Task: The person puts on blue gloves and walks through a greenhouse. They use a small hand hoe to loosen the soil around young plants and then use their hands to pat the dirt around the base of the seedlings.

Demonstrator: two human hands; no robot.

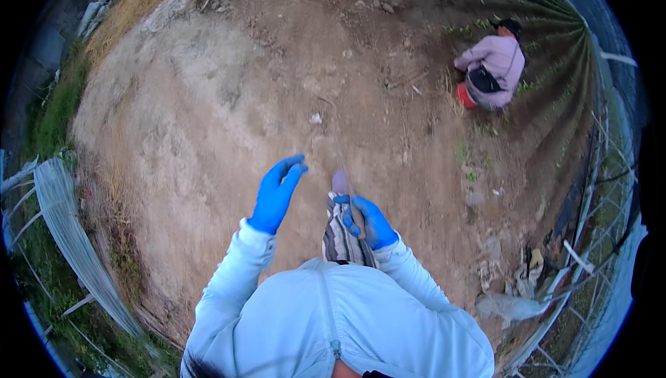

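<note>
My left hand [274,196], in a blue glove, is raised over bare soil [208,190]. Its thumb stands apart from the fingers, and nothing is in it. In a matching glove, my right hand [377,223] hangs in front of my striped trousers [338,237]. Its fingers are bent and apart, with brown showing through the gap; I make out no held object. Beyond the trousers one light purple shoe [340,181] shows on the ground. Pale blue jacket sleeves cover both arms.
A co-worker [497,65] sits low by a red bucket [465,96], beside planted rows [556,65] at the upper right. Plastic sheeting [507,306] lies near a metal frame [593,222] at right. A corrugated panel [78,242] and weeds border the left.
</note>
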